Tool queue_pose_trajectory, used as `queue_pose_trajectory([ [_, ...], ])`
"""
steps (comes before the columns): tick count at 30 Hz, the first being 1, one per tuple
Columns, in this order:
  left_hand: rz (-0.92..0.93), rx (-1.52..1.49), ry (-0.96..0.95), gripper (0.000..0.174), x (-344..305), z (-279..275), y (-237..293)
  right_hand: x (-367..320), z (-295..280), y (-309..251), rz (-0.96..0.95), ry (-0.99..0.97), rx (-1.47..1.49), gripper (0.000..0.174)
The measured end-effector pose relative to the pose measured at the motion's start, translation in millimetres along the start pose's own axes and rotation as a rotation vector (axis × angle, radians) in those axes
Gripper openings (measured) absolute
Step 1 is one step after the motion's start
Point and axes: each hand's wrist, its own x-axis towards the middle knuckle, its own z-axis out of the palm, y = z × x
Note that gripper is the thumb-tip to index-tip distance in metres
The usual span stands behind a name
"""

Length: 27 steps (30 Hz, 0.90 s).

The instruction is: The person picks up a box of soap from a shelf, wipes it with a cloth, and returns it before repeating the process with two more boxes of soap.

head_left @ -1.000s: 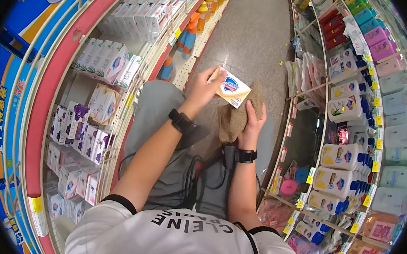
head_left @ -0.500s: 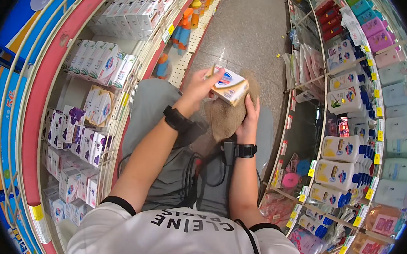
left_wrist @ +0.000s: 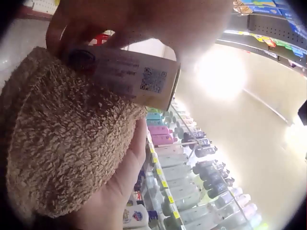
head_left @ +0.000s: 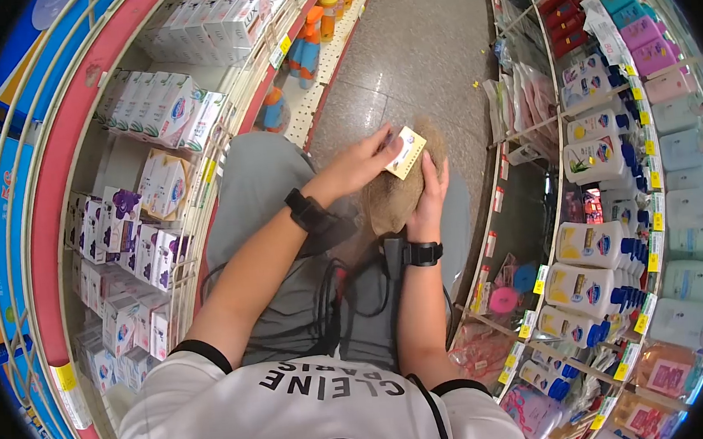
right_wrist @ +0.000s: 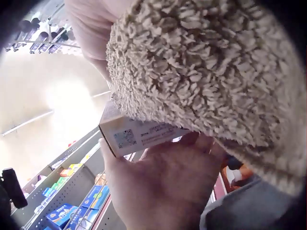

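Note:
My left hand [head_left: 353,168] grips a small soap box [head_left: 407,154], thumb across it and fingers underneath. A pale yellow-edged face of the box points up in the head view, while its printed side with a QR code shows in the left wrist view. A brown terry cloth [head_left: 393,206] is held by my right hand [head_left: 429,200], its thumb lying along the near side. The cloth lies against the box, covering part of it in the right wrist view. There the right hand's fingers are mostly hidden behind the cloth [right_wrist: 196,62].
At left, a shelf rack [head_left: 43,244] with a red edge holds stacked soap boxes [head_left: 163,110]. Along the right stands another rack with white pump bottles [head_left: 589,244] and pastel bottles [head_left: 691,230]. A grey tiled floor [head_left: 429,48] runs between them.
My left hand has turned the soap box, so its large logo front no longer faces up and a different face shows. The right hand keeps its hold on the cloth.

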Motion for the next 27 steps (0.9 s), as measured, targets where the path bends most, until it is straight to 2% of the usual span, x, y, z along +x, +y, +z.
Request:
queue_pose_trajectory([
  [1, 0.012, 0.057, -0.032, 0.066, -3, 1, 5, 0, 0, -1, -0.005, -0.003, -0.008, 0.038],
  [4, 0.024, -0.05, -0.046, 0.06, -5, 6, 12, 4, -2, -2, -0.035, -0.01, -0.048, 0.038],
  [7, 0.091, -0.141, -0.144, 0.059, -8, -3, 29, 6, -1, 4, -0.068, 0.032, -0.086, 0.041],
  [10, 0.005, -0.258, -0.198, 0.061, -12, -10, 38, 7, -2, 2, -0.068, 0.056, -0.098, 0.041],
  [11, 0.062, -0.265, -0.19, 0.055, -10, -9, 31, 7, -1, 1, -0.051, 0.07, -0.087, 0.04],
  [14, 0.176, -0.247, -0.119, 0.062, -5, -4, 22, 7, 0, -1, -0.033, 0.093, -0.077, 0.037],
  [17, 0.263, 0.043, -0.201, 0.08, -11, -3, 24, 13, -10, 6, -0.052, 0.088, -0.115, 0.033],
  [20, 0.107, 0.001, -0.338, 0.097, -14, -3, 33, 12, -12, 5, -0.015, 0.095, -0.13, 0.031],
  [21, 0.12, 0.015, -0.326, 0.093, -13, -2, 30, 11, -10, 4, -0.009, 0.094, -0.133, 0.03],
  [24, 0.049, 0.239, -0.195, 0.093, -9, 0, 19, 8, -8, 3, -0.003, 0.076, -0.134, 0.03],
  [27, 0.063, 0.467, -0.087, 0.094, -9, -1, 13, 7, -7, 2, 0.011, 0.067, -0.107, 0.03],
])
